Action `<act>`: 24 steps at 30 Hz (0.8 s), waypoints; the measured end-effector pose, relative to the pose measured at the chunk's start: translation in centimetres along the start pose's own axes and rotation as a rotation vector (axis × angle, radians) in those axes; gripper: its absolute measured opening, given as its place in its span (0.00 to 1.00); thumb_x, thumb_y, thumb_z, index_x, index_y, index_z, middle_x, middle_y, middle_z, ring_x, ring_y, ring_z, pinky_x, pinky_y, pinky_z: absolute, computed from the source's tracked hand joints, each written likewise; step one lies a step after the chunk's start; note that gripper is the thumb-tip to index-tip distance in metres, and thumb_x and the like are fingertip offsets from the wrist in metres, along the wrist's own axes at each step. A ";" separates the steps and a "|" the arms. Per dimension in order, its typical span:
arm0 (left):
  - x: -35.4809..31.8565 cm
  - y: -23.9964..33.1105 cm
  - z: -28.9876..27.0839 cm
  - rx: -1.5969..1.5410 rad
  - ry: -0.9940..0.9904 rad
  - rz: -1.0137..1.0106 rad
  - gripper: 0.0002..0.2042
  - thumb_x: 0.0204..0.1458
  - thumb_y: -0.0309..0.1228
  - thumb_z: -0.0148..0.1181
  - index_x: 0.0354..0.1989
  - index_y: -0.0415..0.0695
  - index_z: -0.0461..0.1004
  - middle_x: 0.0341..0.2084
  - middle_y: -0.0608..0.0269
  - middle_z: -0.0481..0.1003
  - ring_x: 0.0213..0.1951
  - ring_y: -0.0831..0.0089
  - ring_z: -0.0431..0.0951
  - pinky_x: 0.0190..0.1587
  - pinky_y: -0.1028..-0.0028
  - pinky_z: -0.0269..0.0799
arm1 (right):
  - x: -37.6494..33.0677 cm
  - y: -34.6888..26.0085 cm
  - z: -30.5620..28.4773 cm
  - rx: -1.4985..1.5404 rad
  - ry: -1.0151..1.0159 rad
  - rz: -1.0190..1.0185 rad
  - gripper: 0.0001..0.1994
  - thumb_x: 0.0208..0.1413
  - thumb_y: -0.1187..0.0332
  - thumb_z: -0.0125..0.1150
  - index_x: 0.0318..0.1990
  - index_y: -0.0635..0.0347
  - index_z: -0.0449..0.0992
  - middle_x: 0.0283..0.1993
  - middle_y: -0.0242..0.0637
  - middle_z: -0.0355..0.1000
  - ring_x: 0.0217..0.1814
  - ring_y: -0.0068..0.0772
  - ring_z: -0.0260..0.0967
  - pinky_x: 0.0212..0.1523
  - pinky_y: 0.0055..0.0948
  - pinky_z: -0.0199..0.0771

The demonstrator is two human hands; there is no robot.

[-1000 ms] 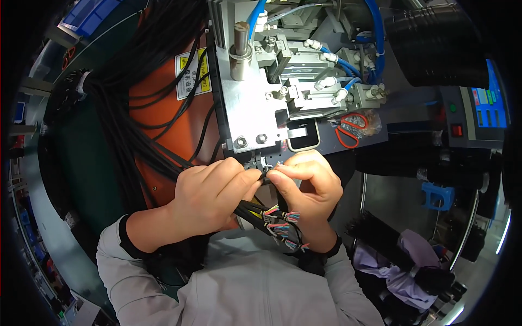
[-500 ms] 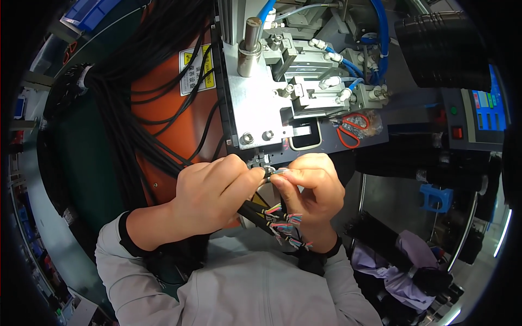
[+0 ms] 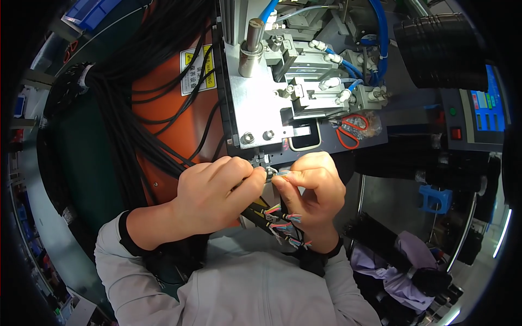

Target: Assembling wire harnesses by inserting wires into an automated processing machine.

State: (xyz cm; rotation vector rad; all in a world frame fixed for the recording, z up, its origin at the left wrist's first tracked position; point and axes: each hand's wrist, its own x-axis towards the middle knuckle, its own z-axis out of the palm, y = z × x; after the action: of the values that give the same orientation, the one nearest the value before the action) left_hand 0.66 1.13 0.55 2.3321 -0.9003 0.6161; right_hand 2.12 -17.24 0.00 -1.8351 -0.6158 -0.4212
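My left hand (image 3: 215, 190) and my right hand (image 3: 314, 187) meet in front of a grey metal machine (image 3: 266, 103). Together they pinch a small connector with thin coloured wires (image 3: 274, 173) just under the machine's front plate. A black cable (image 3: 261, 213) with several coloured stripped wire ends (image 3: 283, 225) hangs below my right palm. Both hands' fingertips are closed on the wire end; the exact part inside them is mostly hidden.
A thick bundle of black cables (image 3: 136, 92) drapes over an orange panel (image 3: 174, 108) at left. Red-handled scissors (image 3: 350, 130) lie on the machine's dark base. Blue air hoses (image 3: 375, 32) run above. A control box with a screen (image 3: 478, 108) stands at right.
Both hands stay together at the same spot; the view has shifted slightly, and the fingers have adjusted little on the wires.
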 end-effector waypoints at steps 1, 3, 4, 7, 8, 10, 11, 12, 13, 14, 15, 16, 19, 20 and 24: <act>-0.1 0.0 0.1 -0.029 0.010 -0.024 0.16 0.35 0.26 0.61 0.37 0.38 0.76 0.26 0.64 0.69 0.20 0.73 0.69 0.18 0.76 0.61 | -0.1 0.0 0.3 -0.026 0.058 -0.052 0.10 0.40 0.78 0.71 0.29 0.60 0.74 0.26 0.35 0.70 0.27 0.32 0.67 0.29 0.27 0.65; 0.0 0.2 0.0 -0.057 0.022 -0.045 0.16 0.36 0.26 0.60 0.37 0.38 0.76 0.26 0.64 0.69 0.20 0.73 0.68 0.18 0.76 0.61 | 0.2 -0.2 0.0 -0.040 0.032 -0.035 0.10 0.41 0.78 0.70 0.29 0.60 0.74 0.27 0.35 0.70 0.28 0.33 0.67 0.29 0.27 0.65; 0.2 0.3 -0.2 -0.008 -0.002 -0.040 0.16 0.36 0.27 0.61 0.37 0.38 0.76 0.26 0.64 0.69 0.20 0.74 0.69 0.18 0.76 0.61 | 0.5 -0.2 -0.2 -0.056 0.002 -0.010 0.09 0.41 0.78 0.70 0.29 0.60 0.73 0.27 0.36 0.70 0.28 0.33 0.66 0.30 0.27 0.65; 0.3 0.4 -0.4 0.089 -0.047 -0.033 0.15 0.37 0.27 0.61 0.37 0.38 0.76 0.25 0.64 0.70 0.21 0.74 0.71 0.18 0.77 0.62 | 0.7 0.2 -1.0 -0.011 -0.083 0.082 0.08 0.43 0.79 0.68 0.29 0.61 0.73 0.27 0.36 0.70 0.28 0.33 0.66 0.30 0.26 0.65; 0.2 0.3 -0.3 0.084 -0.047 -0.039 0.15 0.37 0.27 0.61 0.37 0.39 0.77 0.25 0.65 0.70 0.22 0.75 0.71 0.19 0.77 0.62 | 0.7 0.5 -1.3 0.051 -0.136 0.149 0.07 0.44 0.79 0.67 0.28 0.62 0.73 0.28 0.36 0.70 0.29 0.33 0.66 0.31 0.26 0.65; -0.1 0.4 0.0 0.069 -0.046 -0.048 0.15 0.37 0.27 0.61 0.38 0.39 0.77 0.25 0.66 0.71 0.23 0.76 0.72 0.19 0.78 0.62 | 0.4 0.9 -1.5 0.109 -0.190 0.220 0.06 0.44 0.79 0.66 0.28 0.63 0.73 0.28 0.37 0.70 0.29 0.33 0.66 0.31 0.26 0.65; -0.2 0.4 0.2 0.067 -0.045 -0.053 0.15 0.37 0.27 0.61 0.38 0.39 0.77 0.25 0.66 0.71 0.23 0.76 0.72 0.19 0.78 0.62 | 0.1 1.3 -1.5 0.139 -0.170 0.249 0.06 0.45 0.79 0.65 0.28 0.63 0.72 0.28 0.37 0.70 0.29 0.32 0.66 0.31 0.26 0.65; -0.3 0.3 0.5 0.106 -0.035 -0.026 0.14 0.37 0.27 0.61 0.37 0.41 0.77 0.24 0.68 0.69 0.22 0.78 0.69 0.19 0.79 0.60 | -0.2 1.6 -1.4 0.170 -0.151 0.278 0.05 0.45 0.79 0.64 0.27 0.64 0.72 0.27 0.37 0.70 0.28 0.32 0.66 0.31 0.26 0.65; -0.4 0.3 0.7 0.145 -0.025 -0.001 0.13 0.38 0.27 0.60 0.36 0.42 0.77 0.24 0.70 0.68 0.21 0.80 0.67 0.19 0.80 0.57 | -0.4 2.0 -1.3 0.201 -0.132 0.308 0.05 0.45 0.79 0.64 0.27 0.65 0.72 0.27 0.37 0.70 0.28 0.32 0.66 0.31 0.26 0.65; -0.5 0.3 0.9 0.186 -0.018 0.023 0.12 0.38 0.27 0.59 0.36 0.43 0.76 0.23 0.72 0.66 0.20 0.81 0.65 0.18 0.82 0.54 | -0.6 2.2 -1.2 0.204 -0.139 0.311 0.05 0.45 0.79 0.64 0.27 0.65 0.72 0.27 0.37 0.70 0.28 0.32 0.66 0.31 0.26 0.65; -0.6 0.4 0.9 0.186 -0.019 0.015 0.12 0.38 0.27 0.59 0.36 0.43 0.76 0.23 0.72 0.66 0.20 0.81 0.65 0.18 0.82 0.54 | -0.7 2.5 -1.2 0.178 -0.149 0.312 0.05 0.45 0.79 0.64 0.27 0.65 0.72 0.26 0.37 0.70 0.28 0.30 0.66 0.32 0.26 0.66; -0.6 0.4 0.8 0.197 -0.054 0.026 0.14 0.38 0.27 0.60 0.37 0.43 0.77 0.23 0.71 0.67 0.21 0.81 0.66 0.18 0.81 0.56 | -0.8 2.7 -1.2 0.151 -0.159 0.313 0.04 0.45 0.79 0.64 0.26 0.66 0.73 0.26 0.37 0.70 0.29 0.29 0.66 0.32 0.25 0.66; -0.7 0.5 0.8 0.217 -0.124 0.042 0.17 0.37 0.27 0.61 0.40 0.42 0.78 0.24 0.69 0.70 0.22 0.80 0.68 0.19 0.80 0.59 | -0.7 3.1 -0.4 0.063 -0.154 0.289 0.04 0.45 0.80 0.64 0.26 0.66 0.74 0.26 0.37 0.70 0.29 0.27 0.67 0.33 0.24 0.67; -0.6 0.5 0.8 0.237 -0.152 0.029 0.17 0.37 0.27 0.60 0.41 0.42 0.78 0.24 0.70 0.68 0.21 0.80 0.67 0.19 0.80 0.57 | -0.7 3.2 0.1 0.000 -0.131 0.261 0.03 0.45 0.80 0.63 0.25 0.66 0.74 0.26 0.37 0.70 0.29 0.27 0.67 0.32 0.24 0.67; -0.6 0.7 1.0 0.288 -0.220 -0.014 0.18 0.38 0.28 0.59 0.42 0.42 0.78 0.22 0.71 0.64 0.21 0.80 0.64 0.18 0.80 0.55 | -0.9 3.0 0.5 -0.135 -0.160 0.257 0.03 0.44 0.81 0.62 0.25 0.66 0.74 0.24 0.37 0.70 0.28 0.28 0.67 0.31 0.25 0.67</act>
State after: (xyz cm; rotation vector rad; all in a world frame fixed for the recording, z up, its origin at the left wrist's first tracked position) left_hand -0.02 0.34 -0.31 2.7041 -0.9436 0.5186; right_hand 3.19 -17.77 -2.91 -2.0602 -0.4593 -0.1478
